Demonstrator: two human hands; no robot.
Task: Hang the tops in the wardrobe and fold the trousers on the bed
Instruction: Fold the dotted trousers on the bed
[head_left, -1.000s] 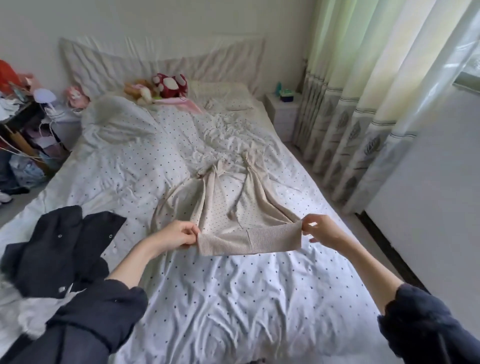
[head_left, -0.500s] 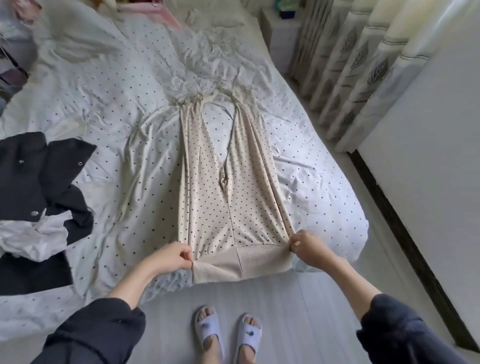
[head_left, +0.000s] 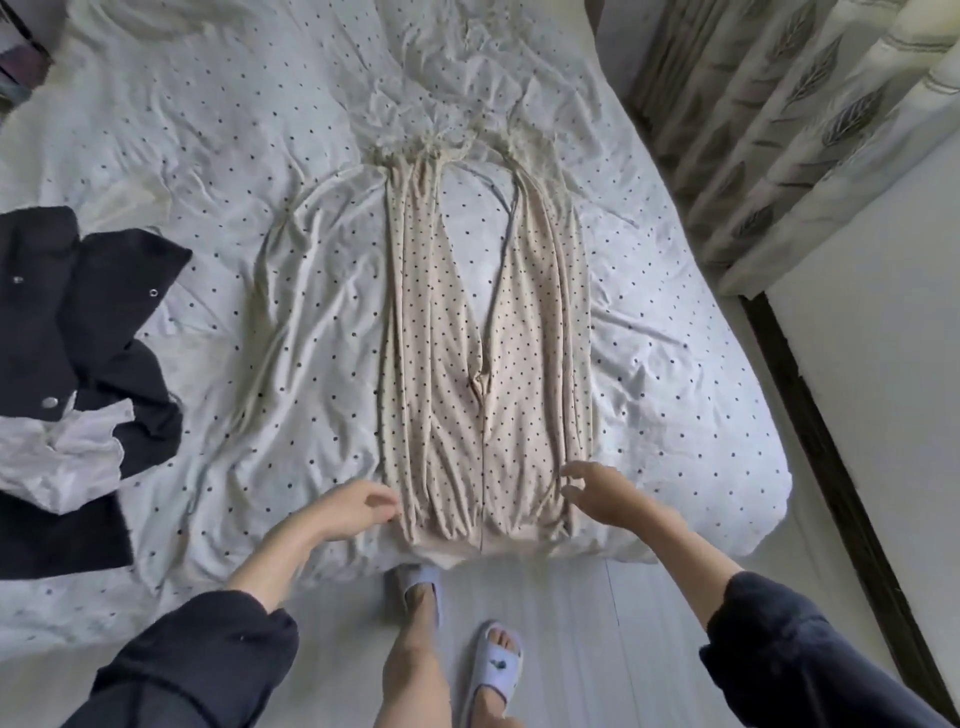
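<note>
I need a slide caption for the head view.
Beige dotted trousers lie flat on the bed; both hands, left and right, open.

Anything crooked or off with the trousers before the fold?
Trousers lie flat but rumpled; the waistband hangs over the bed edge, and the legs splay apart at the cuffs. Both hands, left hand and right hand, have let go.

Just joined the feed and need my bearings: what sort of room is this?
Most likely a bedroom: a bed under a dotted sheet fills the view, beige dotted trousers lie spread on it, and patterned curtains hang on the right.
</note>
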